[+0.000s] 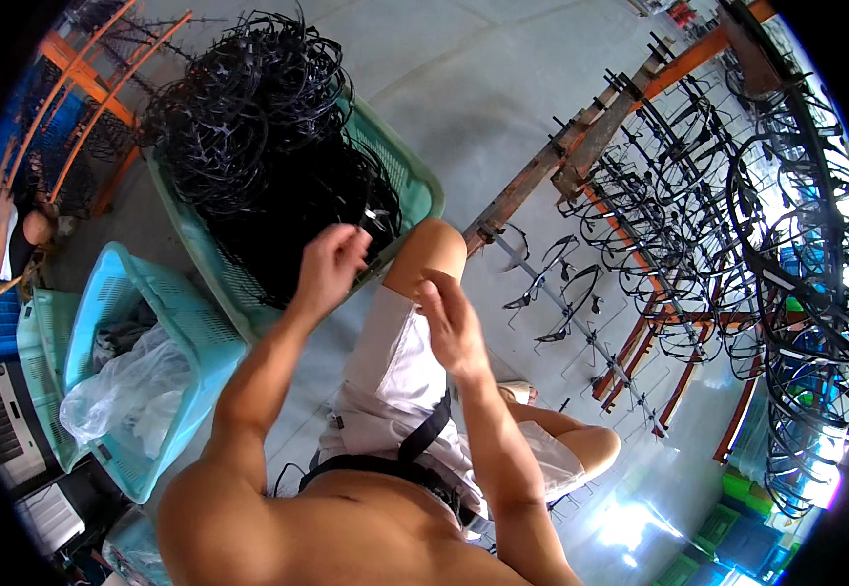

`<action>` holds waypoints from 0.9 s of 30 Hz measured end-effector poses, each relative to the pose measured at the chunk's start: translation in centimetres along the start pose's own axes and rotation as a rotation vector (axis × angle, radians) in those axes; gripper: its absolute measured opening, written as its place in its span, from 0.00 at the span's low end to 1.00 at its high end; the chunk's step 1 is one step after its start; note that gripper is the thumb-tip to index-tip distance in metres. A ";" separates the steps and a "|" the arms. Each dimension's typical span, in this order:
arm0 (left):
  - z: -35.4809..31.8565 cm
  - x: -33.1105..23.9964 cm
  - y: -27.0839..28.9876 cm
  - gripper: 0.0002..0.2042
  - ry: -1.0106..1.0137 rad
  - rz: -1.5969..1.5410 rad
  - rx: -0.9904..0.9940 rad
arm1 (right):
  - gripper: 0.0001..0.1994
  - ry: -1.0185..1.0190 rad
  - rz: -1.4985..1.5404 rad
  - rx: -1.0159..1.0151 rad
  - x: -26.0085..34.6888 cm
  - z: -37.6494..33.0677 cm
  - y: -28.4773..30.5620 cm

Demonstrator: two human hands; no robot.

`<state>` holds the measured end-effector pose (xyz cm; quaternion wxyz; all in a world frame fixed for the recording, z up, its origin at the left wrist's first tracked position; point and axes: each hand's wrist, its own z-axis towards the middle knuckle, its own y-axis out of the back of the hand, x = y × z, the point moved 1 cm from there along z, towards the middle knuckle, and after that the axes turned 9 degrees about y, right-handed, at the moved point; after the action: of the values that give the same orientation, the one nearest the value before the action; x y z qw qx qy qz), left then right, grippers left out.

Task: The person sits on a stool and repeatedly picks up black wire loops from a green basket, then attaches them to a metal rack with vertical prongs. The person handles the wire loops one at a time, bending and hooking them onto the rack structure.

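My left hand point(334, 264) is raised at the near right edge of a large green crate point(429, 190). Its fingers curl inward, and I cannot make out what they hold, if anything. Thin curved black pieces point(258, 107) are heaped in a tangle above the crate's rim. A small bright glint shows among the pieces just beyond the left fingertips. My right hand point(452, 322) hovers over my thigh, a short way right of the left hand. Its fingers are loosely bent and somewhat apart, with nothing visible in them.
On the right stands an orange and brown metal rack point(580, 146), hung with many black curved frames point(688, 195). A turquoise basket point(205, 322) holding clear plastic bags point(136, 391) sits at the left. Another person's arm point(2, 230) shows at the far left edge beside orange bars.
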<state>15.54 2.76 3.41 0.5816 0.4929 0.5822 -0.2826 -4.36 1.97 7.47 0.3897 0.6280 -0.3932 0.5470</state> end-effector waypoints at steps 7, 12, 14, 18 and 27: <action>-7.8 -6.7 -2.8 0.06 -0.544 0.050 0.238 | 0.14 0.120 0.674 -0.167 2.9 -3.1 1.6; 5.0 4.8 -3.7 0.15 -0.044 0.349 -0.023 | 0.12 0.533 0.892 -0.250 8.8 -10.8 16.0; 9.9 12.3 -4.0 0.18 0.160 0.509 0.114 | 0.13 0.638 0.724 -0.456 9.5 -12.0 19.5; 9.2 9.9 -7.5 0.19 0.706 -0.373 0.481 | 0.15 0.395 0.742 -0.735 5.1 -12.1 23.1; 7.3 4.2 -2.4 0.16 0.404 -0.699 0.097 | 0.12 -0.025 0.680 -0.668 -4.2 -4.2 24.4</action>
<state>16.94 -3.64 -2.43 0.3005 0.3380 0.8032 -0.3878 -28.77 -3.33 5.19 0.3645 0.3106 -0.7353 0.4797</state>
